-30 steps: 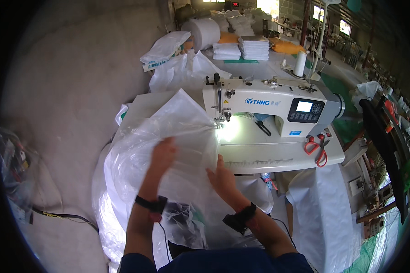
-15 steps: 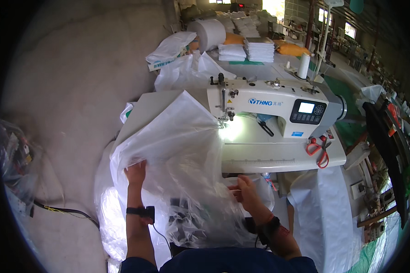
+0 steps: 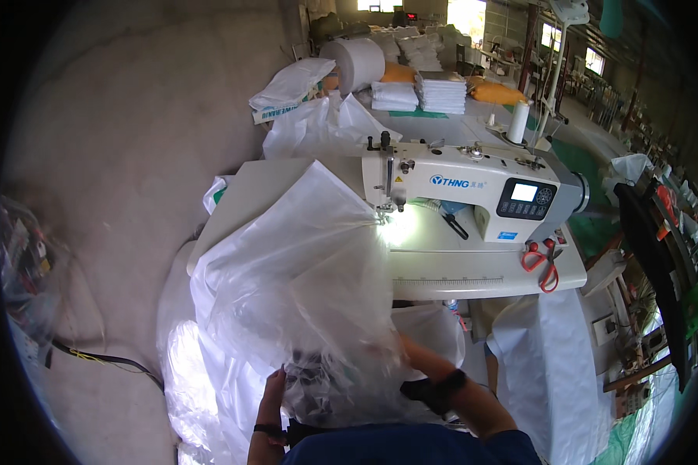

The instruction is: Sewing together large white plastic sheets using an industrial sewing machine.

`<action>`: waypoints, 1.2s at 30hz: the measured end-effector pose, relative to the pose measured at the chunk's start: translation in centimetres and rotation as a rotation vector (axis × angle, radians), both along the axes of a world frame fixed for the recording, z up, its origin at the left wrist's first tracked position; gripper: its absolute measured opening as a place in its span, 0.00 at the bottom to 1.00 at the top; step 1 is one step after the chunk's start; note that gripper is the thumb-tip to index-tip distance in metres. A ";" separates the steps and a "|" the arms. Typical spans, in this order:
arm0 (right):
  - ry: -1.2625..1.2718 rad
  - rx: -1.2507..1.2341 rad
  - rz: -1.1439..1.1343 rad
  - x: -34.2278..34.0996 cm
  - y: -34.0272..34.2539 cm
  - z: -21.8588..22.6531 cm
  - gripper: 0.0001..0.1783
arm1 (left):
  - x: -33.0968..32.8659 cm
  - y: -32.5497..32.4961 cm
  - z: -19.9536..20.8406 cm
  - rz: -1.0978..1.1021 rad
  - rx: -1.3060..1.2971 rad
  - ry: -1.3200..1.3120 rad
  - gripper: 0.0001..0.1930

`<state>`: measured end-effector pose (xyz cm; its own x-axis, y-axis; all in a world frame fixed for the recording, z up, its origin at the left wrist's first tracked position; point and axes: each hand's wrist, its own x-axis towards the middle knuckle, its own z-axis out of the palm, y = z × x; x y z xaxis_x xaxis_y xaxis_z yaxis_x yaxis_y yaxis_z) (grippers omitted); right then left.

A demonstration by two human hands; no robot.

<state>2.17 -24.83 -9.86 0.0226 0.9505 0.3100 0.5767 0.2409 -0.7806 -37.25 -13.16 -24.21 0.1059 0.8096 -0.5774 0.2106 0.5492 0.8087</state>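
Head view shows a large, half-clear white sheet (image 3: 310,256), which lies partly on the desk (image 3: 481,287) and hangs over its front toward the person's body. One corner of it points up the desk on the left, and its right part reaches the presser foot (image 3: 382,216) of the white sewing machine (image 3: 457,180). The left hand (image 3: 274,380) is low, at the hanging part; I cannot tell whether its fingers are clamped on the film or only touch it. The right hand (image 3: 406,351) is partly covered by the sheet, so I also cannot tell if its fingers are apart or together.

In my judgement, the main danger is the weight of the hanging part: it could pull the sheet crooked at the foot, because both hands are well apart from the needle area. The film looks thin and slippery, so a loose fold could slide under the foot and be caught. The red-handled scissors (image 3: 551,259), near the desk's right end, could fall if knocked.
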 end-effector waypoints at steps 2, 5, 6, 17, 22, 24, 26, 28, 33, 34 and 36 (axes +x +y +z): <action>0.707 -0.694 0.129 2.3 -4.8 4.4 0.26 | -0.8 0.3 -1.1 0.113 -0.020 -0.123 0.14; 0.981 -0.695 -0.374 4.9 -12.0 10.6 0.20 | -3.8 3.3 -1.0 0.526 0.081 -0.727 0.07; 0.942 -0.665 -0.376 6.0 -14.0 12.1 0.20 | -5.0 4.7 -0.7 0.589 0.143 -0.701 0.12; 0.665 -0.420 -0.068 4.7 -15.2 11.0 0.30 | -7.8 7.4 1.9 0.679 0.213 -0.415 0.24; 0.609 -0.697 0.019 3.9 -16.4 14.2 0.21 | 2.7 3.0 1.1 0.239 0.118 -0.177 0.22; 0.952 -0.745 -0.201 4.4 -17.8 15.5 0.20 | 5.3 2.7 1.8 0.123 0.134 -0.130 0.22; 1.225 -0.433 -0.052 4.3 -18.0 15.8 0.20 | 7.0 2.9 2.6 0.044 0.164 -0.087 0.21; 1.354 -0.408 -0.031 4.4 -17.7 15.7 0.23 | 7.8 3.7 3.1 0.003 0.206 -0.041 0.21; 0.522 -0.803 0.134 3.6 -16.0 13.7 0.43 | 5.1 7.8 6.3 0.122 0.452 0.158 0.19; 0.465 -0.884 0.157 3.0 -15.6 12.8 0.42 | 3.6 8.8 7.9 0.201 0.557 0.218 0.19; 0.550 -0.927 0.237 1.9 -14.2 10.8 0.43 | 0.1 10.7 12.6 0.373 0.805 0.340 0.19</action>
<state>4.07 -38.99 0.95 -0.2749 0.8078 -0.5215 0.1114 -0.5119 -0.8518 -37.18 -2.47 -11.60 -0.3113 0.9253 0.2168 0.4282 -0.0671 0.9012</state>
